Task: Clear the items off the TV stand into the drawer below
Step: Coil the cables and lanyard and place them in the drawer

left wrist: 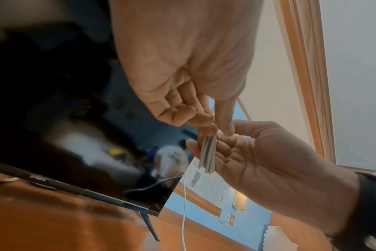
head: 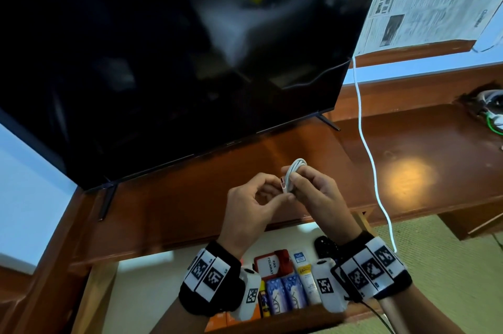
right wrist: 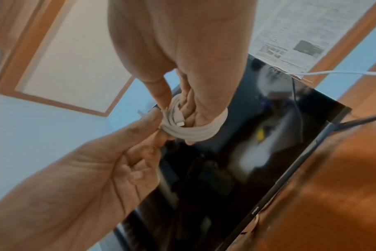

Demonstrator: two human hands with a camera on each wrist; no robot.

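Above the TV stand's worktop point(head: 285, 159) and open drawer point(head: 152, 279), my right hand point(head: 315, 192) wears the coiled white charging cable point(head: 295, 170) while my left hand point(head: 250, 205) pinches its plug end; a slack grip could unravel the loops.

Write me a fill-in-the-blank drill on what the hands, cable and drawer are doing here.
1. The white charging cable is coiled around the fingers of the ____ hand.
2. The left hand pinches the cable's ____.
3. Below the TV stand, the drawer is ____.
4. Both hands hover in front of the ____.

Missing words: right; plug; open; TV
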